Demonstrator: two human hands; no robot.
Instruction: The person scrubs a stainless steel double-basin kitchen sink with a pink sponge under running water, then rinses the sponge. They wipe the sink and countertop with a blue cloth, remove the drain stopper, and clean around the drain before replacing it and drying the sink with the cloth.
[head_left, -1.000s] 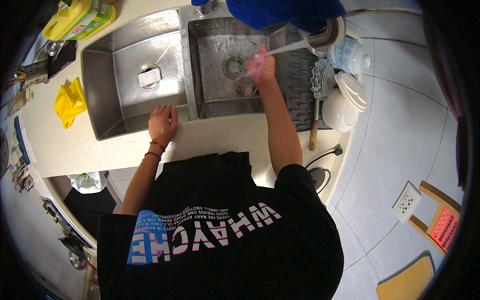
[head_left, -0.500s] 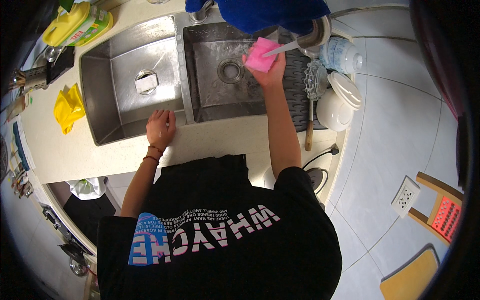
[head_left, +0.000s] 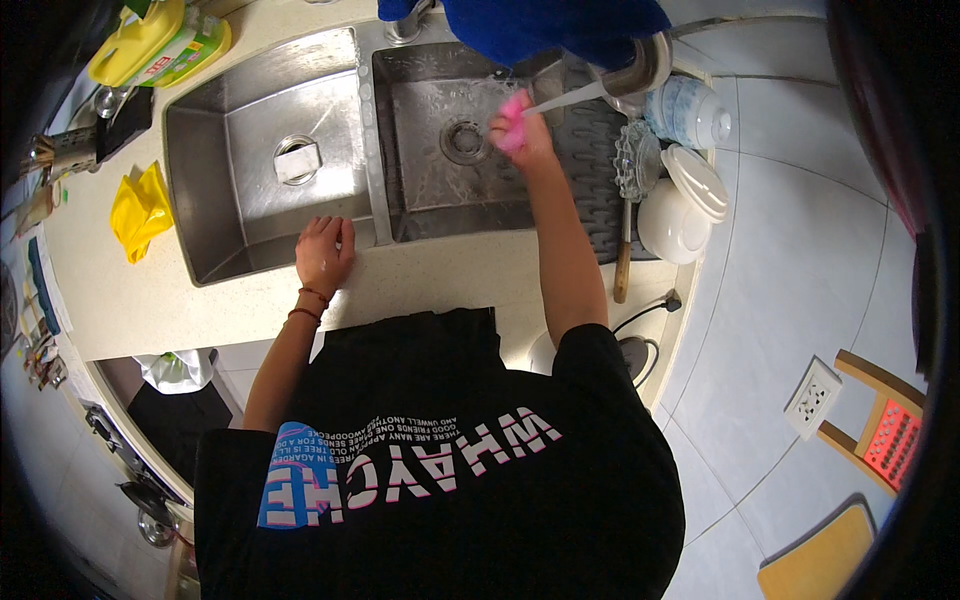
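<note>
I am looking down at a pale counter (head_left: 200, 300) with a steel sink that has 2 bowls. My left hand (head_left: 323, 252) is lying flat and open on the counter edge, holding nothing. My right hand (head_left: 520, 135) is closing around a pink sponge (head_left: 510, 120) over the right bowl (head_left: 440, 190), near the drain (head_left: 464, 141). White dishes (head_left: 680, 205) are sitting beside a grey drying mat (head_left: 590, 170). A yellow cloth (head_left: 140, 208) is lying on the left.

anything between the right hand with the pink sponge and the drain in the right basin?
Nothing visible. The right hand holds the pink sponge over the right basin, beside the drain; the basin floor between them looks bare. The left hand rests on the sink's front edge.
</note>
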